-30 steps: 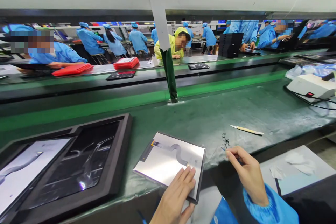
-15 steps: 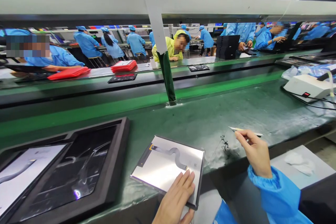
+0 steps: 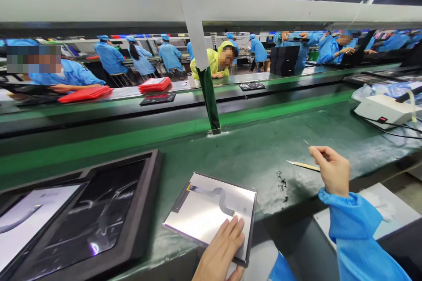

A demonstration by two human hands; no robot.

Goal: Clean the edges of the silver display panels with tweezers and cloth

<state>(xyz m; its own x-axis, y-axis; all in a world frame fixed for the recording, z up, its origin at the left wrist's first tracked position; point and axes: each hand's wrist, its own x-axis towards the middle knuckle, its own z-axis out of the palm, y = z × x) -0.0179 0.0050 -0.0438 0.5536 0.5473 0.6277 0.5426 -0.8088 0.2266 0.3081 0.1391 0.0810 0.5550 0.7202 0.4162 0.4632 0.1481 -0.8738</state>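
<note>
A silvery display panel (image 3: 204, 206) with a curved grey flex cable lies at the front edge of the green bench. My left hand (image 3: 224, 246) rests on its lower right corner, fingers laid on the surface and thumb at the edge. To the right, my right hand (image 3: 331, 169) is raised over the bench in a pinch, with a thin, pale, needle-like piece sticking out of the fingertips. Beneath and left of it lies a slim pointed blade tool (image 3: 303, 165). Dark shreds (image 3: 282, 186) are scattered between the panel and that tool.
A black foam tray (image 3: 140, 210) holding panels fills the bench's left. A post (image 3: 211, 101) rises behind the panel. At the right stands a white device (image 3: 379, 109) with cables. Across the conveyor (image 3: 99, 138), people in blue and yellow work near red folders (image 3: 154, 84).
My right hand has moved up and to the right, off the blade tool, which now lies on the bench. My left hand and the panel have hardly moved. A dark plate on the conveyor has shifted slightly right.
</note>
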